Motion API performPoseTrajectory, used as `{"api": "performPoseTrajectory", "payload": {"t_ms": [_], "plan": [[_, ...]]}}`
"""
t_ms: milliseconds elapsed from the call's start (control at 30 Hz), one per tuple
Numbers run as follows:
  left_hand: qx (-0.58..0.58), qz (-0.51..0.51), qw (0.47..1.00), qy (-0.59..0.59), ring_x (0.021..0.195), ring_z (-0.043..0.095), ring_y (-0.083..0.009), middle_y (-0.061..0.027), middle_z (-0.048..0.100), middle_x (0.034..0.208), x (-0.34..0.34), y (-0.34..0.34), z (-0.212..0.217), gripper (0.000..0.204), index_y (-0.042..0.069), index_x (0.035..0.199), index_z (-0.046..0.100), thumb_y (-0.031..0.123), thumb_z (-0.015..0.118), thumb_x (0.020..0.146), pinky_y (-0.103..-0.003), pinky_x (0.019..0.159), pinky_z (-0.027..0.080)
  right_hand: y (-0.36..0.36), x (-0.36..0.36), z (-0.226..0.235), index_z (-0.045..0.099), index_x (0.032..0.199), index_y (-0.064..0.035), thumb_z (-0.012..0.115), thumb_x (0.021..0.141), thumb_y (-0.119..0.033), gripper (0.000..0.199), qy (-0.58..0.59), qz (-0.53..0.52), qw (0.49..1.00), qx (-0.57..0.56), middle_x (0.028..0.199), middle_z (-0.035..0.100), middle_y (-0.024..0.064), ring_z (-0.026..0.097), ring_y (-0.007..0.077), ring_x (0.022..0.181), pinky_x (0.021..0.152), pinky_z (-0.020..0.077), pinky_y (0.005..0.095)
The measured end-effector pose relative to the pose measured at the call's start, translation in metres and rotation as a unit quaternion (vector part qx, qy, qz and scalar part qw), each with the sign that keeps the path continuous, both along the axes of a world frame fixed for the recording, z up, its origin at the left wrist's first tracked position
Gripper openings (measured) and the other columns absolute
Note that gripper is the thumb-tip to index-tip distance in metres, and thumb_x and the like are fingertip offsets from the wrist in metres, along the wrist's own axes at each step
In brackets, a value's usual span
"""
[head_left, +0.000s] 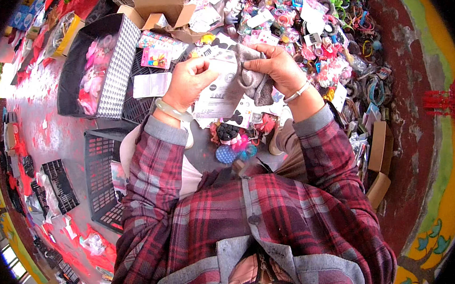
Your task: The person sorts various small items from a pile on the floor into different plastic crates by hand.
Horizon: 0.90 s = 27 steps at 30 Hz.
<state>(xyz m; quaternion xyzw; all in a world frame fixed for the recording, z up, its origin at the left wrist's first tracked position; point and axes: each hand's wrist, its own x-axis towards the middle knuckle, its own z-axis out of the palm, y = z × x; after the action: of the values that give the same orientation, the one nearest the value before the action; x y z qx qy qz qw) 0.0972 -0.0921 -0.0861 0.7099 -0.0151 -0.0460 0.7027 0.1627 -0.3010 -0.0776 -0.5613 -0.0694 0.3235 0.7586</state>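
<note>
My left hand (191, 83) grips the upper edge of a white card in a clear sleeve (217, 92), held up in front of me. My right hand (278, 68) pinches a soft grey fuzzy piece (252, 84) against the card's right side. A pale bangle sits on my left wrist and a thin bracelet on my right. Both forearms wear red plaid sleeves with grey cuffs. Below the card lie small hair accessories in pink, blue and black (234, 140).
A heap of packaged hair ties, clips and bands (326, 33) spreads to the upper right. Left stands a dark fabric bin with pink items (96, 72), beside black plastic crates (102, 178). Cardboard boxes (379, 157) sit at the right, another (166, 10) above.
</note>
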Motion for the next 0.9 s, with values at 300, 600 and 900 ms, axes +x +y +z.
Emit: {"api": "performPoseTrajectory", "payload": {"t_ms": [300,600,900], "plan": [[0.048,-0.053,0.996,-0.056,0.072,0.05,-0.0042,0.0008,0.06,0.077,0.001,-0.006,-0.014,0.026,-0.003,0.097,0.064,0.02,0.056,0.088,-0.02,0.064,0.041,0.002,0.0,0.004,0.063,0.092,0.0011,0.066,0.071,0.0,0.021,-0.147,0.001,0.985,-0.089,0.077,0.061,0.0015,0.056,0.0077,0.068,0.061,0.0458,0.022],[-0.257,0.069,0.961,0.071,0.081,0.062,-0.0167,-0.0092,0.063,0.092,0.001,0.035,0.001,0.022,-0.004,0.102,0.056,0.013,0.054,0.088,-0.028,0.074,0.05,-0.044,0.029,0.015,0.06,0.097,0.0014,0.064,0.073,0.001,0.024,-0.089,-0.187,0.976,-0.072,0.082,0.063,0.0052,0.061,0.0134,0.069,0.062,0.0483,0.0238],[-0.32,0.082,0.941,0.074,0.093,0.06,-0.0205,-0.014,0.06,0.104,0.007,0.014,-0.012,0.029,-0.004,0.111,0.053,0.015,0.048,0.09,-0.033,0.084,0.047,-0.041,0.039,0.003,0.054,0.107,0.0002,0.054,0.082,-0.006,0.026,0.079,-0.213,0.934,0.277,0.102,0.06,0.0131,0.057,0.0253,0.096,0.088,0.045,0.0359]]}}
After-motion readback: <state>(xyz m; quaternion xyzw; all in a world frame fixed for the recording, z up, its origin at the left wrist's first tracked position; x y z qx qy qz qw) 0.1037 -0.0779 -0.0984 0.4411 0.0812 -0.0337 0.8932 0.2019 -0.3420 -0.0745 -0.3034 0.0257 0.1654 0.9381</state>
